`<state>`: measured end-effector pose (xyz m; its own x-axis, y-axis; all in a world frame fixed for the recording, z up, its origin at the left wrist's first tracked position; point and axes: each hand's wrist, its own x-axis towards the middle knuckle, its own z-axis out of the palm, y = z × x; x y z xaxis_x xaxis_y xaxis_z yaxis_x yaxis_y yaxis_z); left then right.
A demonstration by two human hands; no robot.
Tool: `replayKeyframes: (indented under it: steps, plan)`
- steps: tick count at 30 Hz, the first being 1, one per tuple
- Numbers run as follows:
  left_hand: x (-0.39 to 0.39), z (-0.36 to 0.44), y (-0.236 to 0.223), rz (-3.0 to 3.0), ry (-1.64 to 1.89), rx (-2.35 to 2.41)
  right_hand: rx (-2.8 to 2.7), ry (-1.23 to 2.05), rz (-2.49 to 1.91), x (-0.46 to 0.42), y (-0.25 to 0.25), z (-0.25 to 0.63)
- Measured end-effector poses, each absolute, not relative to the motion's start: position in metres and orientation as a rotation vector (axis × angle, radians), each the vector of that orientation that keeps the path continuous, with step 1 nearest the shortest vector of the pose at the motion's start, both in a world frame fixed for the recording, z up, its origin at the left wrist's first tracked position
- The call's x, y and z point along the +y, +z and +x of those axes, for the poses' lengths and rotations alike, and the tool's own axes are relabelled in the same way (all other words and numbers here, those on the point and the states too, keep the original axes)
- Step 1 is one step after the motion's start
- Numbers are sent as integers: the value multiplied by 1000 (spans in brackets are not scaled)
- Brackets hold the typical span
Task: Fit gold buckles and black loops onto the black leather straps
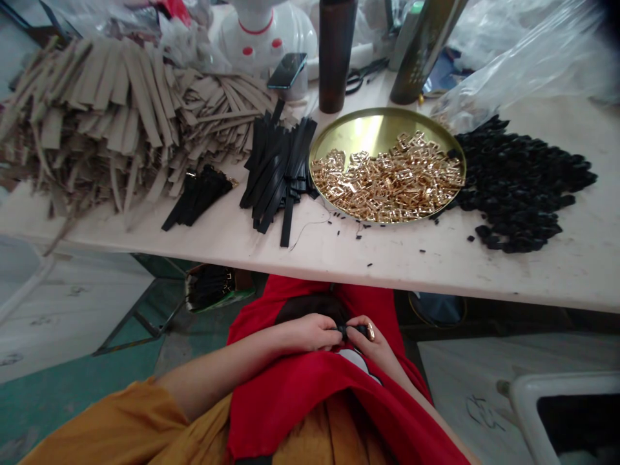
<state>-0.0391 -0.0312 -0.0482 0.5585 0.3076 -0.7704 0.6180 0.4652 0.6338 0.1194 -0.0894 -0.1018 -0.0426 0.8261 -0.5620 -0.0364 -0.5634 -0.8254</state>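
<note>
Above the red apron [300, 394] on my lap, both hands meet at a small black strap [343, 331]. My left hand [314, 330] pinches it from the left with fingers closed. From the other side my right hand [376, 345] grips the strap too. A gold buckle [371, 331] shows by the right fingers, at the strap's end. Much of the strap is hidden by the fingers. On the table ahead, a round gold tray [358, 123] bears a heap of gold buckles [392, 184]. Left of it lie loose black straps [274, 171] and a smaller bundle of buckled straps [198, 197].
Grey-beige strips [111, 110] are piled at the table's left. A mound of small black loops [518, 181] lies right of the tray. Behind stand a dark bottle [336, 58], a phone [287, 71] and scissors [356, 81]. A box of straps [210, 287] sits below the table edge.
</note>
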Motion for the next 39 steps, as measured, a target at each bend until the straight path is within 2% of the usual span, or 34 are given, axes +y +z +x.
replayKeyframes:
  steps: [12, 21, 28, 39]
  plan:
    - [-38, -39, -75, 937, -215, 1022, -854, 1651, -1615, -86, -93, 114]
    - [-37, -44, -53, 1025, -190, 1007, -1018, 1692, -1514, -88, -93, 119]
    - [-43, -45, -53, 1086, -193, 992, -1151, 1804, -1388, -92, -89, 125]
    - [-38, -52, -54, 1027, -211, 949, -1014, 1766, -1455, -99, -96, 120]
